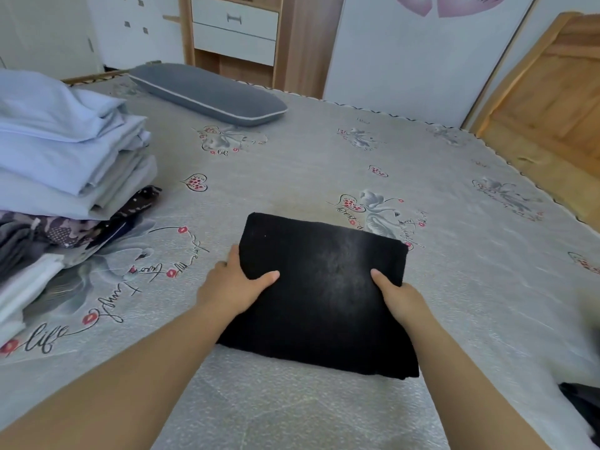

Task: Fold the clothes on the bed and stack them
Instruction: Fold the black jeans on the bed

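A folded black garment (pixel 324 287) lies as a thick rectangle in the middle of the bed (pixel 324 164). My left hand (pixel 232 284) grips its left edge, thumb on top and fingers tucked underneath. My right hand (pixel 401 298) grips its right edge the same way, thumb on the top face. A tall stack of folded clothes (pixel 61 157) stands at the left of the bed, pale blue and grey pieces on top, dark patterned ones lower down.
A grey pillow (pixel 207 92) lies at the far side of the bed. A dark cloth (pixel 581 404) shows at the right near edge. A wooden cabinet with drawers (pixel 233 27) and a wooden headboard (pixel 545 102) stand beyond the bed.
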